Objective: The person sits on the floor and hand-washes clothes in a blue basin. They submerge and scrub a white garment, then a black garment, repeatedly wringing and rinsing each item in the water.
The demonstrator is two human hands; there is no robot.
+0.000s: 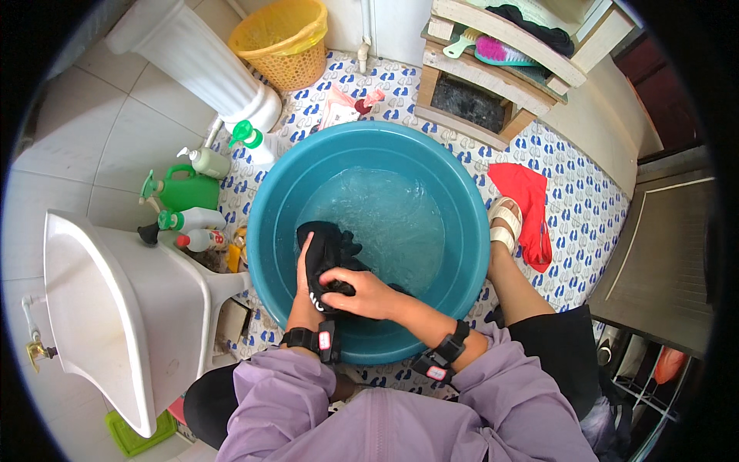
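Note:
A large blue-green plastic basin (462,190) stands on the floor before me, with cloudy water (381,213) inside. Over its near left part, a wet black cloth item (323,245) with white marks is held up. My left hand (303,283) grips its left edge, thumb pointing up along the fabric. Bent fingers of my right hand (364,294) hold a bunched part of the same black cloth from the right. Some dark fabric hangs below my right wrist; its lower end is hidden by my forearm.
Bottles and a green spray bottle (190,192) line the left wall beside a white washbasin (138,300). A yellow basket (294,66) and white pedestal (202,63) stand beyond. Brushes lie on a wooden stand (485,75). Red cloth (528,202) lies by my sandalled foot.

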